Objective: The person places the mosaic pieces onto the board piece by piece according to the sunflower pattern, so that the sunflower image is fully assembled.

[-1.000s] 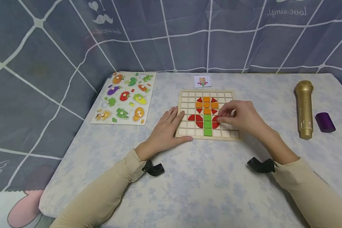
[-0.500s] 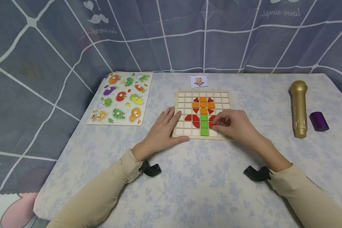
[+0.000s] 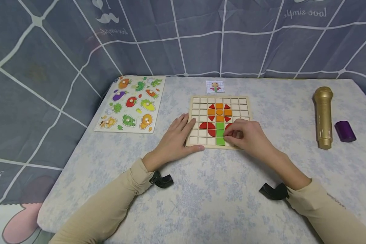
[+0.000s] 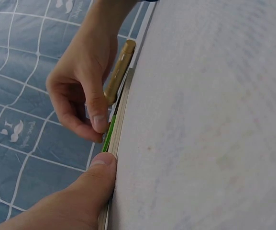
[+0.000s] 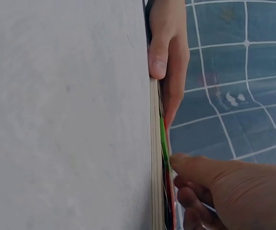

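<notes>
In the head view, a wooden grid board carries orange, red and green flat pieces in a flower pattern. My left hand rests along its left side, fingers extended over the edge and thumb at the front corner. The right hand is over the board's front right, thumb and index finger close together at the right edge of the column of green tiles. The right wrist view has the thumb touching the green tile. Whether the fingertips pinch it is hidden. Part of a red quarter-round piece shows beside the hand.
A small pattern card lies behind the board. To the left is a vegetable knob puzzle. At the right lie a gold microphone-shaped tube and a purple cylinder. A grid-patterned curtain hangs behind the table.
My right hand has moved leftward and nearer me, from the red pieces on the right to the green column. The left hand stays on the board's left side.
</notes>
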Tool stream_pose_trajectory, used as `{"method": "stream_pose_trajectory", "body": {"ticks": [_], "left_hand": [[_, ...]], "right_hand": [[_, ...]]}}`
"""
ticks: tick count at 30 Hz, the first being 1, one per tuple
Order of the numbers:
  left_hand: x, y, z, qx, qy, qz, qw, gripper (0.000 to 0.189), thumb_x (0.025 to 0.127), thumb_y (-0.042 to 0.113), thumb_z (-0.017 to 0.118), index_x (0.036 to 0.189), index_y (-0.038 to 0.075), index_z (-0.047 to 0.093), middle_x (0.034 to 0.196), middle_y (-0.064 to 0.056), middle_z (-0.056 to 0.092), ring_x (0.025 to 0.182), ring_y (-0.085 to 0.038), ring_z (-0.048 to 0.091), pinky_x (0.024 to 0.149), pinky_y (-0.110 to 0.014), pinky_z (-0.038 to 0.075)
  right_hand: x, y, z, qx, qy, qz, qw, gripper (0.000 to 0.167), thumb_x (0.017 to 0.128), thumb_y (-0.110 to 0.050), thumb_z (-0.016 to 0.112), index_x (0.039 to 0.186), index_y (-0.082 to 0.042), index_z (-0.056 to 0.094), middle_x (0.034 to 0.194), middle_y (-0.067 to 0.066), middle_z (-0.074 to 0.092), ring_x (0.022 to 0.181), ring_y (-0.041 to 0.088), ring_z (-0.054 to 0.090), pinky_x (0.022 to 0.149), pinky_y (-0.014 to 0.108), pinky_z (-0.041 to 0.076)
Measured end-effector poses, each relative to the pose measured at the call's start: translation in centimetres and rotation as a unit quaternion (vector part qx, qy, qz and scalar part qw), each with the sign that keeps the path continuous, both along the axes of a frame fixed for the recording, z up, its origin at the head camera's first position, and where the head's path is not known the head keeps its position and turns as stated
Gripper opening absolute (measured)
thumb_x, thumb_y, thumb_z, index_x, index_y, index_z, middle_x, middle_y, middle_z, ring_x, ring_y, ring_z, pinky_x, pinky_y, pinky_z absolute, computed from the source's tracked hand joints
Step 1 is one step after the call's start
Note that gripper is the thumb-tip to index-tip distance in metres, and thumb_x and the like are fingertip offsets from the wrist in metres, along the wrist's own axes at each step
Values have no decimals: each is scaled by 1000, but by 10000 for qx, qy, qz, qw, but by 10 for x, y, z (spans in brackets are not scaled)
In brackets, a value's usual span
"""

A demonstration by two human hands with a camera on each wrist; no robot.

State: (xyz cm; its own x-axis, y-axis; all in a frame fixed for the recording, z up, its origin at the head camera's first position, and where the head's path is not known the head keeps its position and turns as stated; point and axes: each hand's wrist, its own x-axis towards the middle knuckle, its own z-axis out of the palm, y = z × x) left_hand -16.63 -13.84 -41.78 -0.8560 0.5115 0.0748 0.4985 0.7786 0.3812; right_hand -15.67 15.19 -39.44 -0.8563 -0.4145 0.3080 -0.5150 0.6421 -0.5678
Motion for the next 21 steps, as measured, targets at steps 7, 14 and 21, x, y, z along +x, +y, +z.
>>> {"method": "stream_pose_trajectory", "body": {"ticks": [7,14,21], "left_hand": [[0,0,0,-1,-29,4,10000,105,92,67,69,169,10,25,176,-18,15,165,-31,9,135,-44,9],[0,1,0,-1,-37,-4,10000,105,92,67,69,169,10,25,176,-18,14,165,-31,9,135,-45,9],[1,0,0,10,0,13,10000,105,92,67,69,168,9,26,176,-19,15,165,-31,10,135,-45,9]], "right_hand": [[-1,-1,-4,76,307,-231,9992,12,90,-6,83,102,-9,83,93,2,73,71,13,53,63,27,42],[-1,1,-6,47,461,-196,9987,9,90,-5,83,98,-9,82,95,3,73,72,14,52,63,29,42],[-3,3,-3,-94,688,-330,9970,8,90,-4,82,95,-11,82,96,2,73,77,16,58,65,28,45]]}}
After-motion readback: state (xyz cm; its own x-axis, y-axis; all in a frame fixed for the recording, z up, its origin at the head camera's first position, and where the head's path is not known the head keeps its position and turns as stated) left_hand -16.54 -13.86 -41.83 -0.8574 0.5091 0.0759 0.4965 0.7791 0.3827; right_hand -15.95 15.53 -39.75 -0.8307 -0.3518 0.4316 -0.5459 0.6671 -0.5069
